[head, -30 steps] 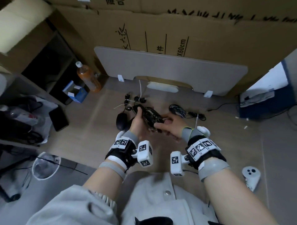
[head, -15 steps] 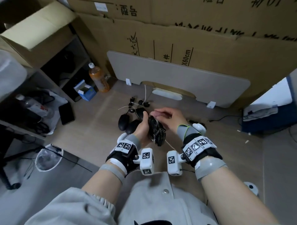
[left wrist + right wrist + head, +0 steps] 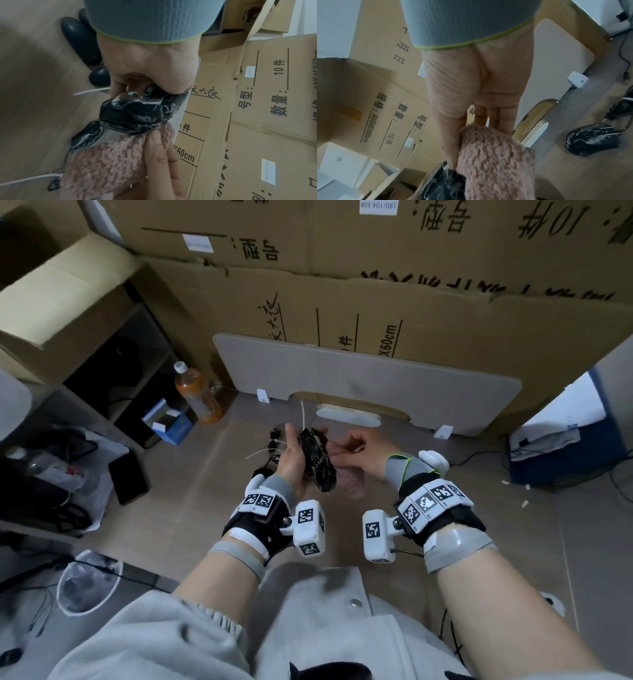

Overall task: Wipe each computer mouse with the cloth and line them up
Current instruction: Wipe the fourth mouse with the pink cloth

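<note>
Marbled second mouse (image 3: 592, 139), right-wrist only

Left hand (image 3: 147, 63) grips marbled black mouse (image 3: 135, 115); right hand (image 3: 159, 162) presses pink cloth (image 3: 106, 162) against it; two dark mice (image 3: 80, 42) on table.

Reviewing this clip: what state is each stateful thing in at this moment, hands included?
Left hand: grips the marbled mouse, lifted off the desk.
Marbled mouse: held on edge, cloth against it.
Right hand: pinches the pink cloth.
Pink cloth: bunched, pressed to the mouse.
Second marbled mouse: lying on the desk, untouched.
Plain black mouse: lying on the desk.
Orange bottle: upright, capped.
</note>
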